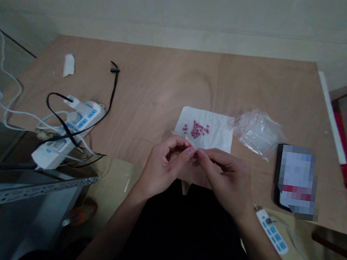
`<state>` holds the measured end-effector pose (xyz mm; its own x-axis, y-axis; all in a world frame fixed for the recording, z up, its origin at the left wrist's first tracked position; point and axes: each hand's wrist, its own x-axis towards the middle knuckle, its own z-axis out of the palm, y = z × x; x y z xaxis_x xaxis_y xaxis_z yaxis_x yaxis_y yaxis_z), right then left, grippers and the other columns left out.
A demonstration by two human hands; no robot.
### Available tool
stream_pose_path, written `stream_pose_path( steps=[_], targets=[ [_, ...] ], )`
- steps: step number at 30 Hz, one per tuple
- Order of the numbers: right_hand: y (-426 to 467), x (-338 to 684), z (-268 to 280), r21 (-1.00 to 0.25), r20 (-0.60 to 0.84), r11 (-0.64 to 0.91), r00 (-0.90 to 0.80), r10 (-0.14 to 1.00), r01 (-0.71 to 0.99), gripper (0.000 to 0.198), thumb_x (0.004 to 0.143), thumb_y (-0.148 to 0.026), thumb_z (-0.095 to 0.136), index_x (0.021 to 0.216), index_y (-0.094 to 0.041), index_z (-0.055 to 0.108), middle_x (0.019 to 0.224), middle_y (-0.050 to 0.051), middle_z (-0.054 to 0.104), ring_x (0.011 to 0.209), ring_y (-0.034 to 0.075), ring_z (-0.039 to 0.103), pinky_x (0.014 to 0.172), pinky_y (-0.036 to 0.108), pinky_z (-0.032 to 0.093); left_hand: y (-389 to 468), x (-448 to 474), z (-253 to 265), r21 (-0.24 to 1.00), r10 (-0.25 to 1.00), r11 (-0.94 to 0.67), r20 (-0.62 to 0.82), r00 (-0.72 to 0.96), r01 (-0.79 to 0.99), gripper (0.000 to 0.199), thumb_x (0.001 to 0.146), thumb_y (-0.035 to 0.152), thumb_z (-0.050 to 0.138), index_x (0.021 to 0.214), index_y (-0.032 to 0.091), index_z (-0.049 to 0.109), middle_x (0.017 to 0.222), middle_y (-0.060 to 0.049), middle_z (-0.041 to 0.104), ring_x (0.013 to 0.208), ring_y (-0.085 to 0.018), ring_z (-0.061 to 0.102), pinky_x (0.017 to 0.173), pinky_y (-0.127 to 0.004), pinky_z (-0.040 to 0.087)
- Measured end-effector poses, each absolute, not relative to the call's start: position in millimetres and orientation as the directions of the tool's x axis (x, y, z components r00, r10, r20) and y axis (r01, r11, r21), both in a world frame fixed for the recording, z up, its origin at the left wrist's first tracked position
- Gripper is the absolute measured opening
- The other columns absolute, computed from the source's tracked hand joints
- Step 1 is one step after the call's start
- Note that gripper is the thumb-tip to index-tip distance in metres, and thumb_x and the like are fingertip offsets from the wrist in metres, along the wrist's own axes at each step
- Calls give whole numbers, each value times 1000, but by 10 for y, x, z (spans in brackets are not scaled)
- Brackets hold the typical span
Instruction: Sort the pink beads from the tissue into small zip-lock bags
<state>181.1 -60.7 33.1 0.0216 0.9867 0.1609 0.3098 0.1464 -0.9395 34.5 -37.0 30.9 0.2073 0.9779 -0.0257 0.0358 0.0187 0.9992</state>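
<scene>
While a small red-edged piece [189,143] is pinched between my left hand [165,165] and right hand [229,178], by the near edge of the worktop [154,85], a slip could lose it overboard. Jolting the white paper [220,132] could scatter the pink beads [197,129]. My grip hides most of the piece; toward the right near corner, the phone [297,176] is pixelated.

Place: indoor room (home or workroom unclear) | pale wall [177,7] | wooden table [154,85] | left power strip [81,124]

Hands [164,167] pinch bag [188,142] (prob.) nr. pink pcs. [196,129]
</scene>
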Motion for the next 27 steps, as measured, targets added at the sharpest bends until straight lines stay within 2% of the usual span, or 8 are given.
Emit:
stream_pose_path(
  steps=[3, 7, 11, 15, 19, 23, 27],
  targets=[
    [-602, 1842, 324, -956, 102, 98, -2, 995, 275, 15, 86, -25, 64, 91, -23, 78, 80, 1, 78, 69, 16, 73, 58, 24, 59, -381, 312, 337, 986, 966, -45, 2, 260, 158, 8, 88, 24, 60, 82, 20, 63, 80, -2, 67, 74, -13, 64, 72, -26, 52],
    [-595, 1883, 338, -937, 133, 155, -92, 987, 313, 17, 87, -22, 64, 99, -24, 76, 83, 1, 78, 69, 15, 74, 58, 22, 60, -401, 289, 351, 983, 954, -40, -15, 299, 180, 9, 90, 26, 57, 85, 21, 61, 80, -2, 67, 74, -14, 64, 70, -26, 52],
    [-598, 1898, 349, -905, 155, 190, -119, 981, 382, 17, 89, -22, 61, 97, -23, 76, 79, 0, 78, 65, 14, 72, 54, 20, 57, -425, 294, 327, 988, 951, -28, -20, 308, 150, 12, 95, 30, 52, 88, 22, 58, 81, -1, 64, 76, -13, 63, 70, -25, 50],
    [-609, 1881, 327, -907, 167, 188, -88, 982, 376, 17, 90, -23, 59, 92, -21, 75, 77, 0, 77, 62, 13, 71, 53, 20, 56, -438, 298, 307, 988, 950, -37, -11, 311, 149, 13, 96, 31, 49, 88, 23, 55, 81, 0, 62, 74, -12, 60, 68, -24, 47],
    [-617, 1840, 301, -893, 190, 203, -71, 979, 403, 15, 91, -23, 59, 89, -21, 73, 75, -1, 76, 62, 13, 71, 54, 21, 55, -437, 311, 316, 959, 942, -120, 28, 336, 257, 14, 97, 28, 43, 87, 23, 51, 80, -1, 58, 73, -13, 57, 68, -27, 45],
    [-612, 1816, 291, -733, 347, 269, 4, 938, 625, 11, 89, -22, 60, 86, -20, 71, 67, 0, 74, 54, 14, 68, 51, 23, 51, -445, 339, 339, 791, 940, -308, 169, 296, 529, 14, 93, 18, 39, 80, 22, 44, 79, -2, 53, 75, -16, 52, 66, -30, 41],
    [-594, 1866, 321, -568, 431, 254, 21, 902, 783, 14, 91, -26, 59, 83, -20, 69, 62, 0, 71, 51, 15, 66, 48, 26, 47, -464, 329, 381, 688, 946, -321, 193, 262, 651, 14, 86, 14, 41, 75, 22, 42, 74, 0, 49, 66, -15, 48, 58, -29, 33]
  ],
)
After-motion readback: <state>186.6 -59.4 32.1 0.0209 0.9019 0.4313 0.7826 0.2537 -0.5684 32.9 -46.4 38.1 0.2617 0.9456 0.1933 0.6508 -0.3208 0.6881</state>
